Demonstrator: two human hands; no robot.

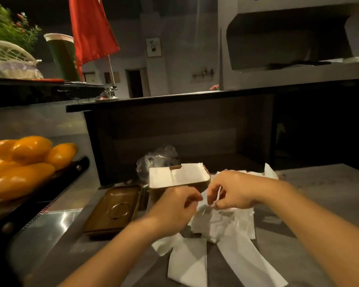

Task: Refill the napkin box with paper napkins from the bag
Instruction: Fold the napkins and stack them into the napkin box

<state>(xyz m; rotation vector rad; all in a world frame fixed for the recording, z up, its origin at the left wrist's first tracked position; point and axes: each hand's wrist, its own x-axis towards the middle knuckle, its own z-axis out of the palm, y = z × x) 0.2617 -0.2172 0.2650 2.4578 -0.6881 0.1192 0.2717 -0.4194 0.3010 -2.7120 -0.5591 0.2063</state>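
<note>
Pinching a thin white napkin [217, 197] edge, the right hand [234, 192] sits just right of the napkin box [177, 181], above a loose pile of napkins [222, 224] on the grey counter [311, 204]. Left hand [174, 208] has curled fingers near the same sheet; grip unclear. Box: brown, rectangular, filled with flat white napkins. Crinkled clear plastic bag [153, 160] lies behind it; brown lid [114, 210] lies left.

Open brown napkin box [177, 184] full of white napkins [224, 222], crumpled clear bag [153, 160] just behind.
</note>
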